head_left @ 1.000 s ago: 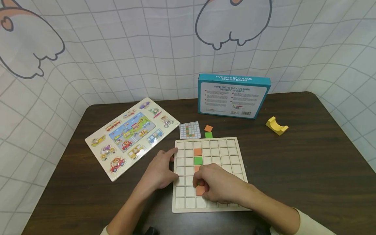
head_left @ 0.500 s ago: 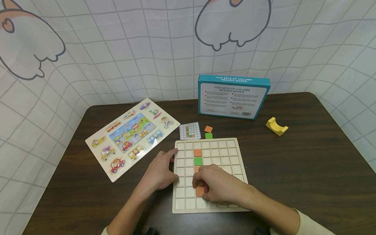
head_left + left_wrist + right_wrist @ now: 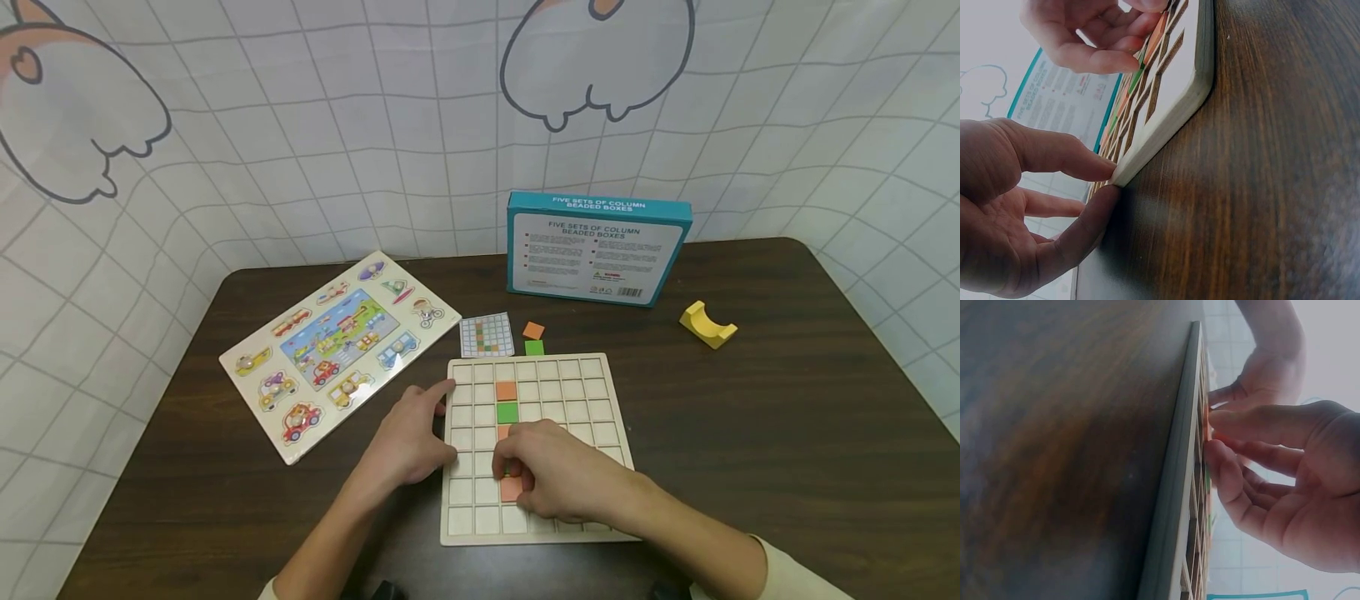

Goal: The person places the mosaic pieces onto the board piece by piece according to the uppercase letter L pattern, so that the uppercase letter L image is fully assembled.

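A pale wooden grid board (image 3: 467, 492) lies on the table. Along its left edge rests my left hand (image 3: 405, 437), index finger and thumb spread apart, tips at the rim. My right hand (image 3: 555, 471) is over the board's middle with its fingers curled, thumb and fingertips at an orange square tile (image 3: 511, 489) low in the third column. Above that tile the column has another orange tile (image 3: 506, 391), a green tile (image 3: 507, 412) and one more orange tile partly behind the knuckles. A sliver of green shows under the right fingers. Both hands appear close to the board in the right wrist view.
Behind the board lie a pattern card (image 3: 486, 335), a loose orange tile (image 3: 533, 331) and a loose green tile (image 3: 534, 347). A vehicle peg puzzle (image 3: 258, 400) is at the left. A blue box (image 3: 596, 250) stands at the back, a yellow arched block (image 3: 707, 325) right.
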